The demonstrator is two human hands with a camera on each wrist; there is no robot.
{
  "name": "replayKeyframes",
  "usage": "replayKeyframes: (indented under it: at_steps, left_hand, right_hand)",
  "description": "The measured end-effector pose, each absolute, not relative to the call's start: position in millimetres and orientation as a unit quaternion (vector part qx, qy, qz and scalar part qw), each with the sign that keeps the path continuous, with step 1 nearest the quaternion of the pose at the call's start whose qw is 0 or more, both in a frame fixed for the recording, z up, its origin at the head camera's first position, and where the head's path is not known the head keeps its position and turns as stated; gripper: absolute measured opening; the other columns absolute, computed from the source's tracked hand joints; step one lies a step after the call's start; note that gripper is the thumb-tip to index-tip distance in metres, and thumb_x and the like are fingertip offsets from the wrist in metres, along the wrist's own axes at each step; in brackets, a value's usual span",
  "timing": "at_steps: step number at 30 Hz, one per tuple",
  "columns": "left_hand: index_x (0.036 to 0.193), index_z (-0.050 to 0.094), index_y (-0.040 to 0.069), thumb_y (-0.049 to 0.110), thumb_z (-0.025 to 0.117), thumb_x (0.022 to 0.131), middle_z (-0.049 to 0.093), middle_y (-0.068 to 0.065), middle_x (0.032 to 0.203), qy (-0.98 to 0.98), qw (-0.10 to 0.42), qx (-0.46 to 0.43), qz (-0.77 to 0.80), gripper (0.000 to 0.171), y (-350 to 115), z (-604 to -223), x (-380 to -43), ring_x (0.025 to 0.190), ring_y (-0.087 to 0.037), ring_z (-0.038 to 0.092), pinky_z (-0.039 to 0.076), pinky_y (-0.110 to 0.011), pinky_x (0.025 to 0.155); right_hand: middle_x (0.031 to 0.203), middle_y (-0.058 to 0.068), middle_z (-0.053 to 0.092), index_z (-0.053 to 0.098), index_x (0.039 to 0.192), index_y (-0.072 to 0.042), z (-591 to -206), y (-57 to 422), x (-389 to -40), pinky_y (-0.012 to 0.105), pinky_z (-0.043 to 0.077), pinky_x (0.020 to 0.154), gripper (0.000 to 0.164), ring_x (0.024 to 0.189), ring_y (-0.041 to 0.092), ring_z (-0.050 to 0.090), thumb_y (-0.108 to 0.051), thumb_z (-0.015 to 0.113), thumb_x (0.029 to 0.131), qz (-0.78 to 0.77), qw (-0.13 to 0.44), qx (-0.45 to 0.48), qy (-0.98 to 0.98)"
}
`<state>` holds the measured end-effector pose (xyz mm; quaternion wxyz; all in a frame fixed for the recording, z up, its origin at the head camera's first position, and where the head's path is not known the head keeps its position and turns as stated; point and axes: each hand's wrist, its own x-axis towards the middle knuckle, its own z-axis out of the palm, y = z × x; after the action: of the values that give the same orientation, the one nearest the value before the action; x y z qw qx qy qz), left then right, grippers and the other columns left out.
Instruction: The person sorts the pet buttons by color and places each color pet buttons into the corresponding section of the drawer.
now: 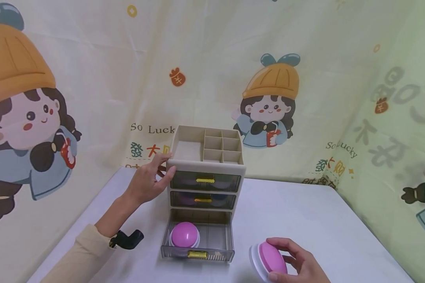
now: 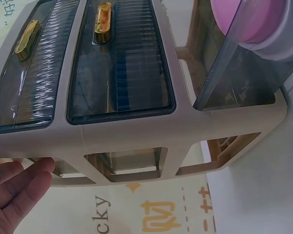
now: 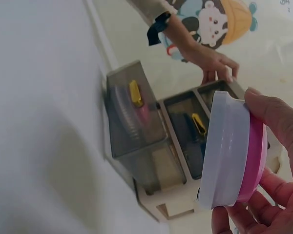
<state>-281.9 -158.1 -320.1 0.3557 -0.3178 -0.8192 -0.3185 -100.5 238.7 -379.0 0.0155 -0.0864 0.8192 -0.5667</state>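
A beige desktop drawer organizer (image 1: 207, 168) stands on the table, its lowest drawer (image 1: 216, 232) pulled out. Inside that drawer, at the left, lies a round pink push button (image 1: 185, 234) with a white base. My left hand (image 1: 146, 179) grips the organizer's upper left corner, thumb at the front edge and fingers along the side. To the right of the open drawer, my right hand (image 1: 299, 264) holds a second pink push button (image 1: 272, 257) tilted on its side. Its white base (image 3: 227, 151) faces away from the palm in the right wrist view.
Two upper drawers (image 1: 187, 181) with yellow handles are closed, with dim round shapes behind their smoky fronts. The organizer's top has a divided tray (image 1: 213, 155). A printed cloth (image 1: 205, 98) hangs behind the white table (image 1: 287, 212).
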Motion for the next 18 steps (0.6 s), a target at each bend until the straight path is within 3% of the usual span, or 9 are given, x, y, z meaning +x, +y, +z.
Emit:
replayKeyframes:
  at_steps: [18]
  left_hand:
    - [0.126,0.051,0.008,0.022,0.062,0.089,0.068,-0.013,0.114,-0.820,0.358,-0.316,-0.316,0.040,-159,-321,-284,0.075,-0.018,0.068,0.051,-0.023,0.052]
  right_hand:
    - [0.122,0.004,0.060,0.056,0.124,-0.015,-369,199,-131,0.028,0.052,0.087,0.054,0.106,0.021,0.057,-0.018,0.080,0.076,-0.554,0.033,-0.114,0.824]
